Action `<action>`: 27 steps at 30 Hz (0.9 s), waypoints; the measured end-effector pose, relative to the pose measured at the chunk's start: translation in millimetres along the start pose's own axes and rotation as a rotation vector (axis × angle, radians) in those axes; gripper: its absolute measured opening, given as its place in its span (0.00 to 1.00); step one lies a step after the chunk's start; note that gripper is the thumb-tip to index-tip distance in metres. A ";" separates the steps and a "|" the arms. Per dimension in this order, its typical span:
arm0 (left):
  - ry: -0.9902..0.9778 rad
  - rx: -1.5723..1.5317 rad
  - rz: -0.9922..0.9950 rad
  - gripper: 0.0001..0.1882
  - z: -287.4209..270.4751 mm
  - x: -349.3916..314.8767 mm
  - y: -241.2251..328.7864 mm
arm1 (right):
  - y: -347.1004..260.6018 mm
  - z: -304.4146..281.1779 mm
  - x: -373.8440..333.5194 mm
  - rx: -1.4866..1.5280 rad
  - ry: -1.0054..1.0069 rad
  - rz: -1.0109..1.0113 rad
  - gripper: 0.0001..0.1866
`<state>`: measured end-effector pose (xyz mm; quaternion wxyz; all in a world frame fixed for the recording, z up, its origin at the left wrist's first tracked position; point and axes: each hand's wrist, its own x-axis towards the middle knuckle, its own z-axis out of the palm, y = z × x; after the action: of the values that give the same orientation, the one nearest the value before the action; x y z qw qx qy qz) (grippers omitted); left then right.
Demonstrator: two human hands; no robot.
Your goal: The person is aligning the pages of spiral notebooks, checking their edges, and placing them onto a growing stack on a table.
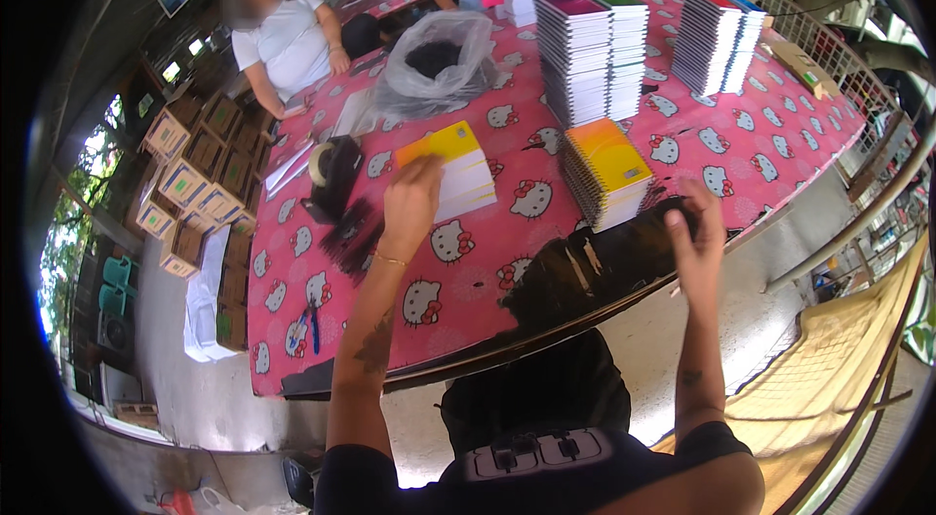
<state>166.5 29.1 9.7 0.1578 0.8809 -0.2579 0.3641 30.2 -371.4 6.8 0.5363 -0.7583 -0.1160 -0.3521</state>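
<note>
Apparently handling the pages (466, 185), back from the table's (485, 344) front edge, with the left hand (414, 188) (cannot tell if gripping); holding the right hand (698, 234) open, empty, by that edge. Probably calls for lifting one set squarely.

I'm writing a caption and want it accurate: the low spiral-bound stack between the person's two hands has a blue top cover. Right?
The colour is wrong: the head view shows a yellow-orange top cover on the low spiral-bound stack between the left hand and right hand.
</note>
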 end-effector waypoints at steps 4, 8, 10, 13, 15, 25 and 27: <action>-0.001 -0.056 0.020 0.15 -17.6 2.7 16.4 | -18.0 63.2 -19.9 0.139 -0.233 -0.117 0.26; 0.001 -0.070 0.115 0.20 -34.4 -30.9 84.6 | -18.2 111.3 -34.7 0.207 -0.213 -0.040 0.34; -0.158 -0.176 0.122 0.22 -13.3 -70.0 105.2 | 16.3 128.6 -56.6 0.285 -0.372 0.110 0.33; -0.022 -0.279 -0.150 0.23 -4.7 -104.1 135.7 | 36.1 143.0 -86.8 0.501 -0.472 0.346 0.26; 0.234 -0.486 -0.557 0.25 3.4 -124.9 145.4 | 26.1 143.6 -84.6 0.476 -0.534 0.378 0.24; -0.038 0.312 -0.520 0.17 -13.9 -145.8 -42.0 | 23.6 134.1 -78.4 0.403 -0.602 0.469 0.12; -0.167 0.384 -0.437 0.16 -11.9 -150.8 -57.5 | 29.1 135.8 -78.0 0.393 -0.607 0.462 0.12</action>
<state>101.8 132.9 -96.3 0.0412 0.9562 -0.0009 0.2898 45.4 -245.7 -89.9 0.6767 -0.7171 -0.1606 0.0453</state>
